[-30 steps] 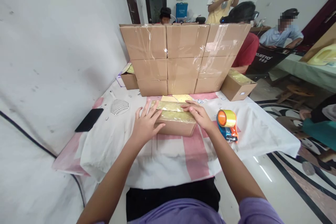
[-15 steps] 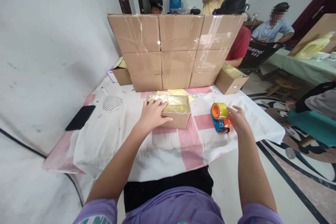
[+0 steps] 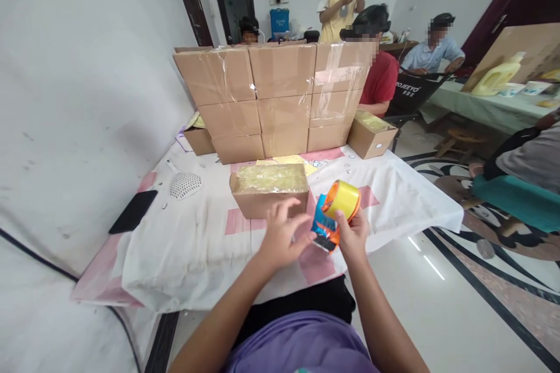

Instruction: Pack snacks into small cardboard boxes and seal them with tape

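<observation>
My right hand [image 3: 352, 236] grips a blue and orange tape dispenser [image 3: 333, 214] with a yellow roll, lifted above the table's near edge. My left hand [image 3: 283, 235] reaches to the dispenser's front, thumb and fingers pinched at the tape end. Just beyond the hands lies a small cardboard box [image 3: 269, 188], its top covered in yellowish tape, resting on the white and pink tablecloth [image 3: 196, 239].
A wall of stacked taped cartons [image 3: 280, 96] stands at the table's far side, with loose boxes at its left [image 3: 199, 139] and right [image 3: 371, 134]. A black phone [image 3: 133, 211] and a white mesh strainer [image 3: 186, 184] lie at left. Several people sit or stand behind.
My right hand left the small box, took the tape dispenser and lifted it toward me. My left hand came off the box and went to the dispenser.
</observation>
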Demonstrator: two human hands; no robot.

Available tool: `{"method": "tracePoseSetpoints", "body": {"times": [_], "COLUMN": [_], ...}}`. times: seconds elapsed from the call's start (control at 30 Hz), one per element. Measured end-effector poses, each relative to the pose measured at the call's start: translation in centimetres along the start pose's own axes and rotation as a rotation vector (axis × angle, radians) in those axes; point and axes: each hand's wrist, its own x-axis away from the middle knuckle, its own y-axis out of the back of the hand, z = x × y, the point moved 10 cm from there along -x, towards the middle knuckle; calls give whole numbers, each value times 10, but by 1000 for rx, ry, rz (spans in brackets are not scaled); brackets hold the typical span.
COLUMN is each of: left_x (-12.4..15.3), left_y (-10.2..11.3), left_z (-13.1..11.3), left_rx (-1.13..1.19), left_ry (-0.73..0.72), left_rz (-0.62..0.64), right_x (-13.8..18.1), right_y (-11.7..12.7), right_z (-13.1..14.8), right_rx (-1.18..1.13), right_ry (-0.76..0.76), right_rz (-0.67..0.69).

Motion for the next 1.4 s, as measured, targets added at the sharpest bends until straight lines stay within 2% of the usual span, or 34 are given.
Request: {"method": "tracePoseSetpoints", "body": {"times": [0.1,0.23,0.33,0.4,0.5,0.6,0.73,0.83,0.93,1.03,1.13,1.2,1.27,1.4], "left_x": [18,30,37,42,47,47,52,58,62,67,71,72,72,73], "left_y": [-25,-24,-31,-42,-60,-65,-56,-42,-21,0,12,16,18,10], "left_z": [-17,-18,-17,-13,-7,-12,-37,-52,-57,-52,-43,-38,-36,-30], "left_rx": [270,458,592,675,706,617,391,275,135,-47,-140,-140,-82,160], "left_ry": [51,124,185,254,300,162,-175,-328,-449,-542,-572,-570,-546,-410], "left_rz": [5,-82,-18,53,159,216,221,195,91,-49,-103,-79,-11,198], "right_x": [21,21,12,7,4,6,24,36,39,36,36,37,40,48], "right_y": [-19,-12,-2,12,25,25,35,35,13,-11,-33,-44,-47,-52], "right_z": [5,5,3,8,18,21,5,-9,-18,-17,-18,-19,-19,-20], "right_rx": [8,216,311,256,31,-110,-153,-229,-354,-419,-472,-489,-494,-554], "right_ry": [9,129,162,140,89,-7,-178,-285,-394,-420,-440,-444,-439,-490], "right_rz": [70,9,-61,-203,-369,-378,-395,-367,-261,-197,-121,-67,-44,-11]}}
